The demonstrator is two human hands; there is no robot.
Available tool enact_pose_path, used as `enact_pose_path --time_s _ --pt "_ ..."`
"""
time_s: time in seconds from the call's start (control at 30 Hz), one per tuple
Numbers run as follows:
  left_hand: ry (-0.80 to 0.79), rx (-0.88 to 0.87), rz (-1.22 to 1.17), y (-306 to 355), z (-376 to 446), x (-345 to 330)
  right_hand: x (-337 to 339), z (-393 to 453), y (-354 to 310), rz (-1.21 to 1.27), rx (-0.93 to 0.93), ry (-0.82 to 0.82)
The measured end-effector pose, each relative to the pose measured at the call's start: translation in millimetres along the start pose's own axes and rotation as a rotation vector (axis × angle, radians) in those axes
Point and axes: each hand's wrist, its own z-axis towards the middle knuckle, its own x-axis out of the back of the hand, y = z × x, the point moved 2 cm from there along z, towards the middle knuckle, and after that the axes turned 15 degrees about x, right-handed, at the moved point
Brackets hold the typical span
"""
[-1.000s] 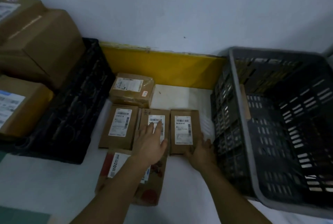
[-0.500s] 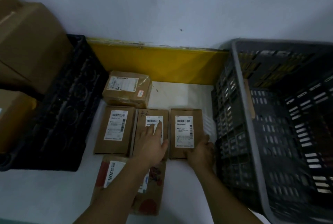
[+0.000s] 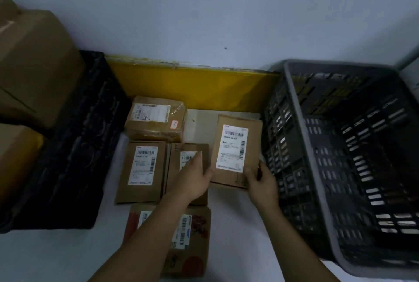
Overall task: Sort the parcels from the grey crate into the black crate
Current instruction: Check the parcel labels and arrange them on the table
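White floor by the wall holds parcels between the black crate (image 3: pixel 68 145) and grey crate (image 3: pixel 317 168), your right hand (image 3: pixel 263 185) pinches one flat parcel (image 3: pixel 235 150), your left hand (image 3: pixel 195 179) lies spread on another parcel (image 3: pixel 188 159)

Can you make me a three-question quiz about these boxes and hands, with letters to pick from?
1. Where is the grey crate?
A. On the right
B. On the left
C. Against the yellow strip in the middle

2. How many parcels lie between the two crates, counting the held one?
A. Two
B. Five
C. Nine

3. What is the right hand doing?
A. Resting flat on the floor
B. Reaching into the black crate
C. Gripping the lifted parcel

Answers:
1. A, its slotted wall fills the right side.
2. B, three sit in a row, one behind, one in front.
3. C, its thumb lies on the parcel's lower edge while the left hand rests on the middle parcel.
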Motion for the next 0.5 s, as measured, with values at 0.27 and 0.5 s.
enact_pose_path --time_s 0.27,0.5 --pt "0.086 0.033 -0.469 -0.5 -1.4 46.6 -8.5 -3.7 -59.5 0.124 0.102 -0.086" --pt "0.307 0.135 -0.549 -63.8 -0.2 92.3 -78.7 -0.5 -22.6 -0.353 -0.199 -0.546"
